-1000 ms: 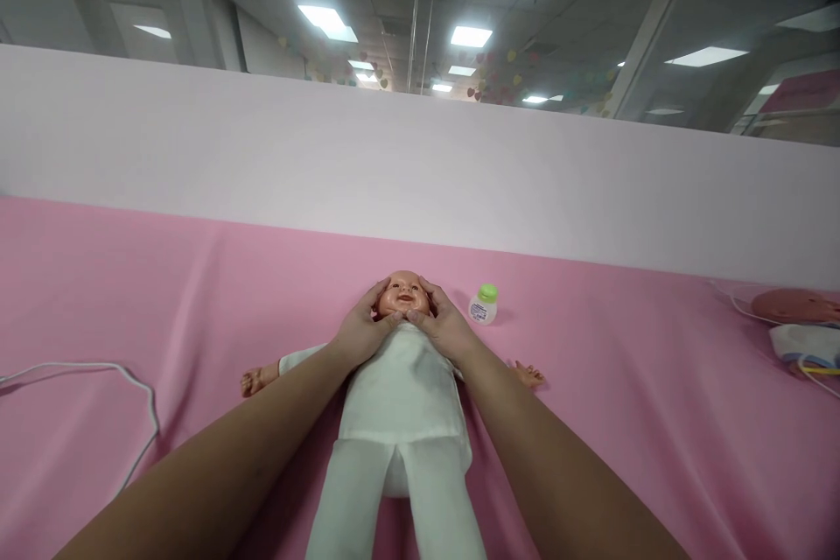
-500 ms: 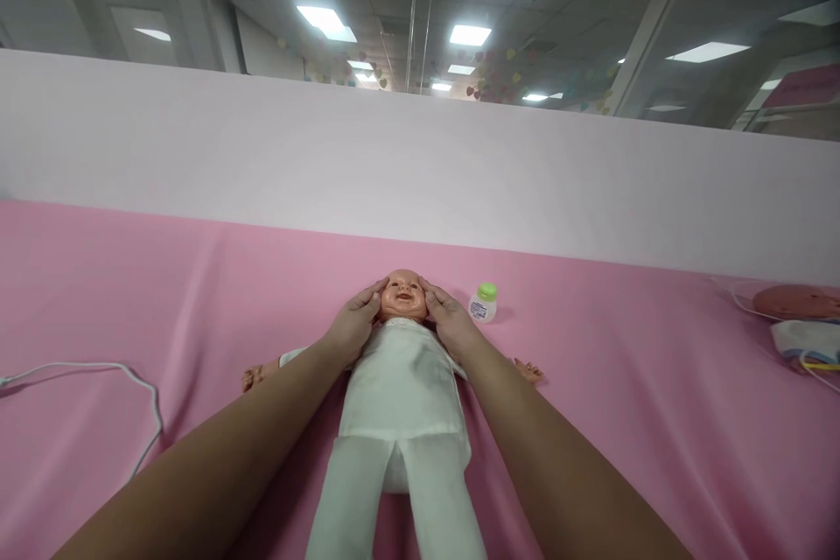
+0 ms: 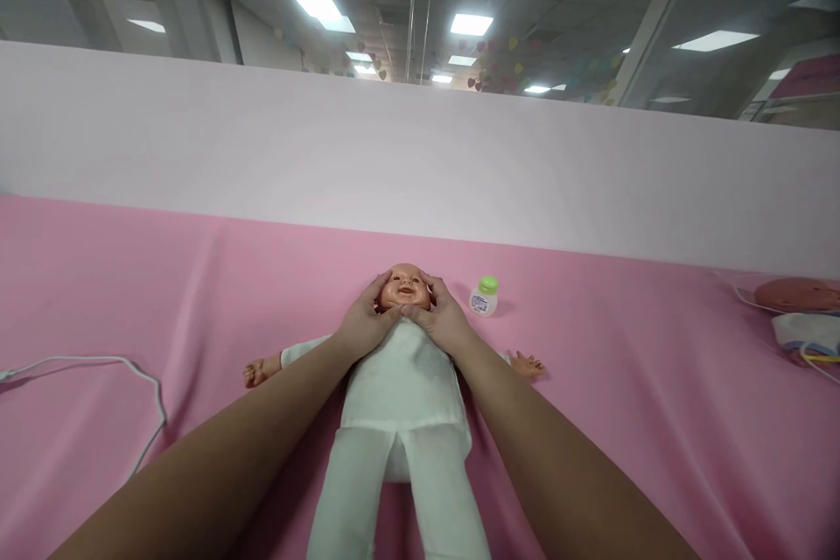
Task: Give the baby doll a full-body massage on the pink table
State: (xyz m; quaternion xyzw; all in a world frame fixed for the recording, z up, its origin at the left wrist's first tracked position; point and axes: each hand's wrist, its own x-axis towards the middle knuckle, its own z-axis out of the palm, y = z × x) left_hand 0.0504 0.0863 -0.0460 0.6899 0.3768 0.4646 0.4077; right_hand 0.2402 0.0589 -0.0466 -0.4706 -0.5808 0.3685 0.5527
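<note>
Head view: a baby doll [image 3: 400, 385] in white clothes lies on its back along the middle of the pink table [image 3: 623, 385], head at the far end and legs running toward you. Your left hand [image 3: 362, 325] cups the left side of the doll's head [image 3: 405, 285] and your right hand [image 3: 444, 320] the right side — fingers curved up over the temples, thumbs meeting under the chin, so both hands are closed lightly around the head. The doll's bare arms stretch out to either side, palms on the cloth. Just right of the head, apart from your right hand, stands a small white bottle [image 3: 484, 297] with a green cap. A white cable [image 3: 131, 376] loops over the table at the left; at the far right edge lie a pinkish object [image 3: 795, 294] and a white item with cords — too cropped to identify.
</note>
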